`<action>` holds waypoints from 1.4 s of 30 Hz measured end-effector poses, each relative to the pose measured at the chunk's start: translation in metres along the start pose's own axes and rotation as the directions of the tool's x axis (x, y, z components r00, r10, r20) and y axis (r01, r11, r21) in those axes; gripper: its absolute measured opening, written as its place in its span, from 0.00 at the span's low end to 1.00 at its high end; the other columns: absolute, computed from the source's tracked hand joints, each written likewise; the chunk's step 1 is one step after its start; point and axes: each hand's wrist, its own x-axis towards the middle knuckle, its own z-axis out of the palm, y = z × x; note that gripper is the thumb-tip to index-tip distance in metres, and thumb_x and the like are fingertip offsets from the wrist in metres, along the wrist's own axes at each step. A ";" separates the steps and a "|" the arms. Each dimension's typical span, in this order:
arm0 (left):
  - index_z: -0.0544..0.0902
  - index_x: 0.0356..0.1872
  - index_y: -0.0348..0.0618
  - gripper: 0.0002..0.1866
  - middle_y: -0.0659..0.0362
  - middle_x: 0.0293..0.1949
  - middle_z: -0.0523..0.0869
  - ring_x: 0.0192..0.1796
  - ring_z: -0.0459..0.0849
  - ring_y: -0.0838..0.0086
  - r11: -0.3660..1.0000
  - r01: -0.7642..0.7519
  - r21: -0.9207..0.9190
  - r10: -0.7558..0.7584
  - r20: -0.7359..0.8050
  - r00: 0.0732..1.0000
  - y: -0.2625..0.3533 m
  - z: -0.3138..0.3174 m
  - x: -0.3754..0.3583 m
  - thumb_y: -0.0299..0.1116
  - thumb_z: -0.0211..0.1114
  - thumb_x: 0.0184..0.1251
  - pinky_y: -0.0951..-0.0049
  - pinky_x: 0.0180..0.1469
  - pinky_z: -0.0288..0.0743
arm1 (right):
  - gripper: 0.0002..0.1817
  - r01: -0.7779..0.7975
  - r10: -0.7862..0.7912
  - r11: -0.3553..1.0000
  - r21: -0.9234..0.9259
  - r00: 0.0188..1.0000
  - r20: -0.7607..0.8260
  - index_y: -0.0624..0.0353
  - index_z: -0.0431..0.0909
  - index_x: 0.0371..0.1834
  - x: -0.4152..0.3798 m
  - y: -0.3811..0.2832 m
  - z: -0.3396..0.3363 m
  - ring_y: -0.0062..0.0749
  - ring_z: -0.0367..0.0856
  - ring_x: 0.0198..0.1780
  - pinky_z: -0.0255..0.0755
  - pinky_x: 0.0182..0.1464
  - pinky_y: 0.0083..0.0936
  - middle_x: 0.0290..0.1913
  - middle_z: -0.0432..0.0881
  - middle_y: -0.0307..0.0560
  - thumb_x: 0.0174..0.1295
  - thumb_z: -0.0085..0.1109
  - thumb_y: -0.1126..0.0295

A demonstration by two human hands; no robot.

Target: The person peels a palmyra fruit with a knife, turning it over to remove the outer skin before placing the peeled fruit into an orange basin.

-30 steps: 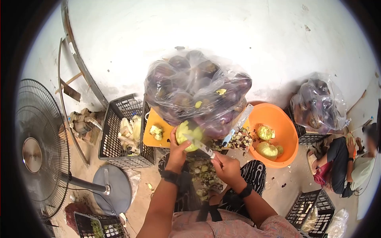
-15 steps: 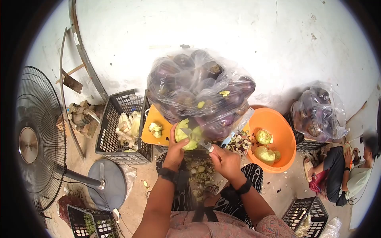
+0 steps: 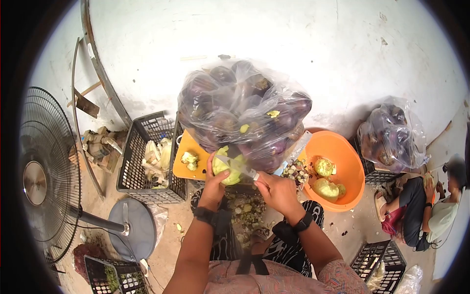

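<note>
Wall [image 3: 235,29]: white, scuffed.
Green vegetable [image 3: 232,178]: pale, rounded, faceted, in left hand [image 3: 213,183].
Left hand: gripping vegetable's side.
Right hand [image 3: 278,195]: clenched on knife [image 3: 240,168] over vegetable; contact unclear.
Clear bag [image 3: 240,93]: purple vegetables [image 3: 293,105].
Orange basin [image 3: 351,164]: pale green pieces [image 3: 325,188].
Black crate [image 3: 152,196]: pale scraps [image 3: 155,156].

No readable text, label, brand, number or sign in view.

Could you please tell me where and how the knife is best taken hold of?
Probably by the handle of the knife, coming from the right, where the right hand grips it. The blade points leftward over the pale green vegetable in the left hand, so that side seems best avoided.
</note>
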 end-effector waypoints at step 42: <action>0.53 0.75 0.47 0.47 0.52 0.63 0.73 0.63 0.75 0.63 1.000 0.000 0.027 0.000 -0.029 1.000 -0.001 -0.001 -0.001 0.17 0.66 0.55 0.62 0.64 0.72 | 0.11 0.013 -0.012 1.000 0.024 1.000 -0.010 0.54 0.78 0.34 0.041 -0.021 0.014 0.50 0.81 0.26 0.72 0.27 0.44 0.23 0.81 0.49 0.64 0.59 0.58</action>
